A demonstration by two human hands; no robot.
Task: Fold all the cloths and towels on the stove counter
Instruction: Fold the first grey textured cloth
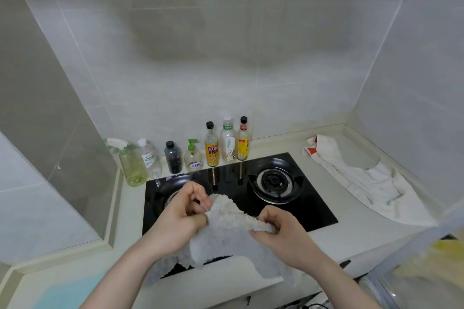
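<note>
At lower centre, 2 hands hold 1 fluffy white towel [226, 238] above the bench [351, 238] edge: left hand [180, 216] and right hand [281, 233], fingers curled, each pinching its top edge. Behind, 1 black hob [308, 208] with 2 burners. At right, 1 crumpled white cloth [364, 183]. Farthest, 7 bottles [212, 144] line the wall.

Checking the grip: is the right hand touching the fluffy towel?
Touching. The head view shows the right hand pinching the fluffy towel at its upper edge.

Seven bottles [212, 144] in a row along the tiled wall behind the black two-burner stove [311, 208]
</note>
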